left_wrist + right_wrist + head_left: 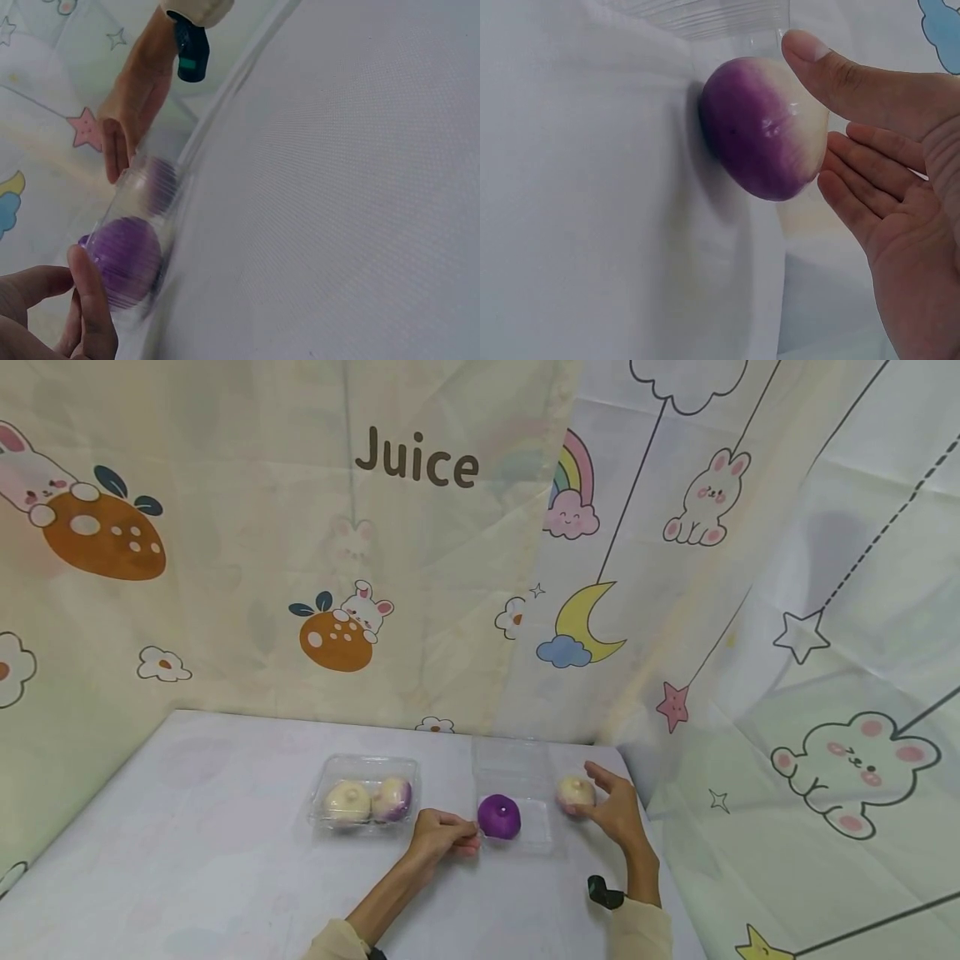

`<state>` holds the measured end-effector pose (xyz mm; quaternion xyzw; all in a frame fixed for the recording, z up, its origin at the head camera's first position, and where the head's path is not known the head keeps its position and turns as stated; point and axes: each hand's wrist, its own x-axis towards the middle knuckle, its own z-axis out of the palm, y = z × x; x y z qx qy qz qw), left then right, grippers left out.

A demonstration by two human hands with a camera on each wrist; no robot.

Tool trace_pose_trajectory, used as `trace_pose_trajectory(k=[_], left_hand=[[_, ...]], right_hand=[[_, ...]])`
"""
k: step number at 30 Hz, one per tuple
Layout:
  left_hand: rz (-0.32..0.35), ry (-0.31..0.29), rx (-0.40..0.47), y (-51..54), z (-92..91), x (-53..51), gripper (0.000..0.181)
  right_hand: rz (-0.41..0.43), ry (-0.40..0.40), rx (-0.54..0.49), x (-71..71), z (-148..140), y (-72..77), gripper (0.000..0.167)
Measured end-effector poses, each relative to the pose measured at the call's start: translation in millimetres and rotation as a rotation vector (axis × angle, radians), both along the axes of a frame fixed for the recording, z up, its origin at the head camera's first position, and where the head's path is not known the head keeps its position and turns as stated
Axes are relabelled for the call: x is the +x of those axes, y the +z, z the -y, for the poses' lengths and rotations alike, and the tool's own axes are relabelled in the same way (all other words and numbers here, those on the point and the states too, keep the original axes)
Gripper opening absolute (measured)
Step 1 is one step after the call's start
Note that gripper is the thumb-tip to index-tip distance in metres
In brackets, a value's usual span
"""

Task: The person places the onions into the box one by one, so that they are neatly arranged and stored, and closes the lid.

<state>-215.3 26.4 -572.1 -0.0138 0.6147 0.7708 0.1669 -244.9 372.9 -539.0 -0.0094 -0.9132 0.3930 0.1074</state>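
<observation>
A clear plastic clamshell box (536,827) lies with its lid back on the table, a round purple vegetable (498,817) in its left half. My left hand (444,835) pinches the box's near left edge between thumb and fingers; the left wrist view shows the fingertips (90,281) beside the purple vegetable. Just right of the box sits a cream-and-purple turnip (765,127) on the table. Around it my right hand (617,810) is spread, thumb close to its top side and fingers extended behind; whether they touch it I cannot tell.
To the left stands another clear box (322,814), which holds two cream-and-purple turnips (348,802). The white table (225,860) ends at a printed curtain (450,610) behind and on the right.
</observation>
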Motion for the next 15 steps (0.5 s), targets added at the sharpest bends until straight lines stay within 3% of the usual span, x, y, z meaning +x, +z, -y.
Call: trace_pose_trajectory(k=[15], left_hand=[[-0.004, -0.005, -0.002, -1.9, 0.8, -1.0, 0.020]], right_hand=[[0.013, -0.018, -0.005, 2.8, -5, -11.0, 0.094]])
